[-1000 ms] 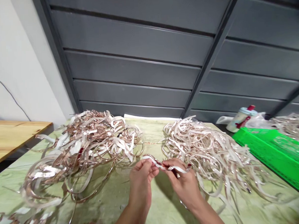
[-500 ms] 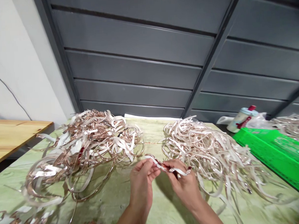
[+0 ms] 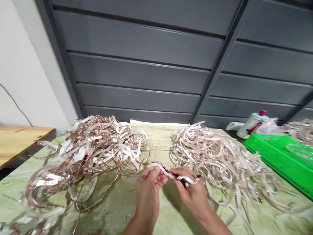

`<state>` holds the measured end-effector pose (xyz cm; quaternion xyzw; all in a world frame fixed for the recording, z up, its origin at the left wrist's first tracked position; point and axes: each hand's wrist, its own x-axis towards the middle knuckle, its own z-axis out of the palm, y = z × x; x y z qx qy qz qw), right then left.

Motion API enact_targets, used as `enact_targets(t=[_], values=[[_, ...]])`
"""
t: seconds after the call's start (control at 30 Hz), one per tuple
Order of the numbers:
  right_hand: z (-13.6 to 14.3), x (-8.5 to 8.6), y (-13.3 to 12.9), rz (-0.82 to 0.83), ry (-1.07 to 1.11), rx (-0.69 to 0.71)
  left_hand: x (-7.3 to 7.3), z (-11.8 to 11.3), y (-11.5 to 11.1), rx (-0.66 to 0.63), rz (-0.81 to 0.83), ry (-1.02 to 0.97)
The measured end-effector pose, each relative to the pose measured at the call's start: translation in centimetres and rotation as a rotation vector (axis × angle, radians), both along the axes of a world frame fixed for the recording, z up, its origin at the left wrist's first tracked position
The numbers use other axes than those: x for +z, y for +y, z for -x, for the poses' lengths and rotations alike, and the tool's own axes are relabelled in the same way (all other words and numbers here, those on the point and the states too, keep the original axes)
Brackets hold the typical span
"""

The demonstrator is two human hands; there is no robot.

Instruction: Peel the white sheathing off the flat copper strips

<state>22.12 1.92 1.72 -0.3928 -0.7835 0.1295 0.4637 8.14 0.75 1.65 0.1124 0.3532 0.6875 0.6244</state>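
Observation:
A short curled strip (image 3: 163, 170), white on one side and shiny copper on the other, is stretched between my two hands over the pale green table. My left hand (image 3: 149, 189) pinches its left part between thumb and fingers. The right part lies in the closed fingers of my right hand (image 3: 192, 190), with one end sticking out past them. To the left lies a large tangled pile of copper and white strips (image 3: 96, 150). Another tangled pile (image 3: 211, 153) lies to the right, close beside my right hand.
A green plastic basket (image 3: 283, 161) stands at the right, with a white bottle with a red cap (image 3: 253, 124) behind it. More strips (image 3: 22, 232) lie at the lower left. A wooden tabletop (image 3: 16, 143) is at the far left, and grey panels (image 3: 139, 60) rise behind.

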Motion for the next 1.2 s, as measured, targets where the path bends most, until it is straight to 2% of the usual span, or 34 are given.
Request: enact_targets(t=[0.13,0.3,0.37,0.5,0.6,0.7,0.8,0.97,1.2], values=[[0.5,0.0,-0.4,0.12,0.027,-0.002,-0.1,-0.1,-0.2,0.019,-0.123,0.141],[0.1,-0.1,-0.5,0.57,0.28,0.017,-0.1,0.4,-0.1,0.084,-0.206,0.396],[-0.7,0.4,0.1,0.661,0.426,-0.029,0.0,0.7,-0.1,0.069,-0.231,0.474],[-1.6,2.5,1.3,0.63,0.641,-0.083,0.0,0.8,-0.1,0.035,-0.217,0.597],[-0.5,4.1,1.2,0.685,0.587,0.011,-0.1,0.6,-0.3,-0.005,-0.227,0.614],[1.3,4.9,0.9,0.765,0.474,0.105,0.0,0.6,-0.4,-0.066,-0.27,0.64],[2.4,5.0,1.0,0.779,0.445,0.135,0.1,1.0,-0.4,-0.094,-0.299,0.717],[2.5,4.6,1.6,0.787,0.423,0.139,0.0,1.3,-0.2,-0.078,-0.317,0.817],[2.3,4.1,1.6,0.792,0.368,0.123,0.7,1.2,-0.2,-0.109,-0.247,0.596]])
